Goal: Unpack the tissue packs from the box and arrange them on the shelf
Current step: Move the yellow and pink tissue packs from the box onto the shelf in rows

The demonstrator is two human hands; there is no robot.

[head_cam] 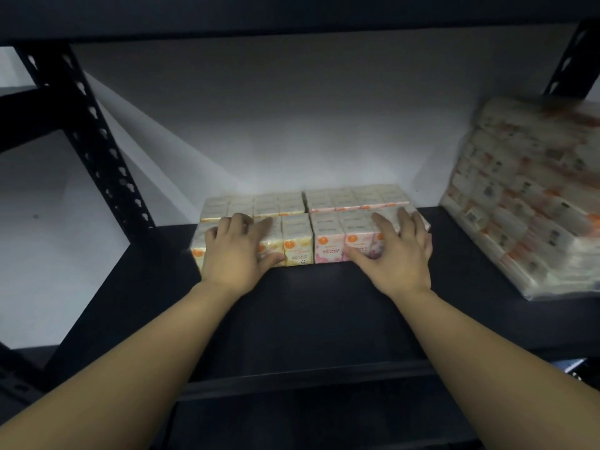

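Tissue packs [297,237] lie under both hands' flat, spread fingers [259,222].

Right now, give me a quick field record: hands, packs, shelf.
left hand: flat on the yellow front tissue pack
right hand: flat on the pink front tissue pack
back row: two more packs behind, touching the front ones
shelf: black metal, bare in front of the packs
right side: large wrapped tissue bundle, tilted, blurred
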